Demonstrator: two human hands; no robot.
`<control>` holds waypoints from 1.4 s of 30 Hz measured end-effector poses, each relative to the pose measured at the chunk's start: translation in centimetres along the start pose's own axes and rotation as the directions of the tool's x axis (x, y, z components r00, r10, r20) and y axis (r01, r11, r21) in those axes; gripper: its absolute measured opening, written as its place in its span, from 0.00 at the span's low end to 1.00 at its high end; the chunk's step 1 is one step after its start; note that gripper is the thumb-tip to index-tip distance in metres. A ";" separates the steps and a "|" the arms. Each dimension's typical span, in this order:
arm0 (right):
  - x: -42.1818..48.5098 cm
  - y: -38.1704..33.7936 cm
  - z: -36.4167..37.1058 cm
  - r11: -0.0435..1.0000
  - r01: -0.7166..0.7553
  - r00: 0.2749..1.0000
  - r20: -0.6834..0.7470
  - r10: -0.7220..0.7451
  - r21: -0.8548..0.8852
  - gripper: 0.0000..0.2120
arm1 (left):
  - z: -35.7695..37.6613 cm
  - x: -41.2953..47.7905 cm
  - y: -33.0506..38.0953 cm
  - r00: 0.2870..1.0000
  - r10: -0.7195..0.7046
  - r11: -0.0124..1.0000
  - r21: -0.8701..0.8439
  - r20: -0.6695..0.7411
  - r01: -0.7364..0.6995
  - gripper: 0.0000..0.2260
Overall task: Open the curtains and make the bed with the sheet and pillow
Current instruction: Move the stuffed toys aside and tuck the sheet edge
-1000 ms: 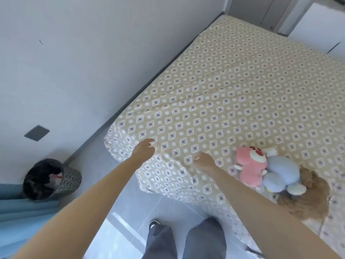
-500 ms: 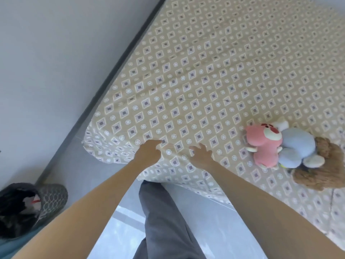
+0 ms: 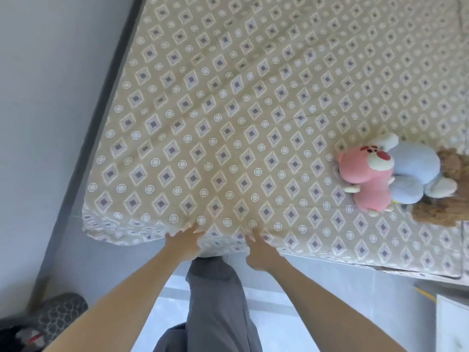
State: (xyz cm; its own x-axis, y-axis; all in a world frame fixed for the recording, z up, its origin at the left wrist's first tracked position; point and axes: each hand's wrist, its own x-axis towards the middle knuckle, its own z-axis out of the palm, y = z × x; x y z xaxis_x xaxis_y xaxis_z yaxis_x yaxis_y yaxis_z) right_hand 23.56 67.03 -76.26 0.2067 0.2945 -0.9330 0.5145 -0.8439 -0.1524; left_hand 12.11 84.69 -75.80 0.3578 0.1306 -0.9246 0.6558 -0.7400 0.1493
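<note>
A beige sheet [image 3: 253,110] with a diamond and circle print covers the bed and hangs over its near edge. My left hand [image 3: 181,243] is at that edge near the left corner, fingers curled into a bunched fold of the sheet whose pale underside shows beside it. A short way to the right, my right hand [image 3: 260,250] lies against the hanging edge with fingers straight and thumb spread. No pillow or curtain is in view.
Three plush toys lie together on the bed at the right: a pink one [image 3: 368,179], a light blue one [image 3: 416,174] and a brown one [image 3: 446,207]. A patterned bin [image 3: 50,318] stands on the floor at the lower left. A grey wall [image 3: 45,110] runs along the bed's left side.
Both hands have slid from the top of the sheet down to its near edge, and the left hand has taken hold of the fabric. The view has moved closer over the bed.
</note>
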 end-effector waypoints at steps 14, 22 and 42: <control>-5.3 -10.8 -11.7 0.946 -0.018 0.958 -0.266 0.110 0.325 0.22 | -14.6 -7.2 -6.0 0.952 0.091 0.965 -0.209 -0.293 -0.157 0.24; -7.5 -25.8 -15.1 0.887 -0.024 0.915 -0.346 0.205 0.461 0.22 | -24.7 -14.8 -19.7 0.883 0.114 0.904 -0.321 -0.456 -0.283 0.22; -11.7 -48.6 -33.9 0.863 0.172 0.754 -0.627 0.195 0.475 0.21 | -48.6 -23.4 -34.2 0.698 0.072 0.828 -0.348 -0.713 -0.440 0.18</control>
State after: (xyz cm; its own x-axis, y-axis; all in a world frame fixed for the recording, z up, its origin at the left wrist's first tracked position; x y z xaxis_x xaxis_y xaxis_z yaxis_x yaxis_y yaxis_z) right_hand 24.33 119.80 -46.92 0.7779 0.3389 -0.5291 0.0842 -0.8907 -0.4468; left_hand 13.57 139.00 -42.24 0.7707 0.5080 -0.3847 0.6163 -0.4408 0.6525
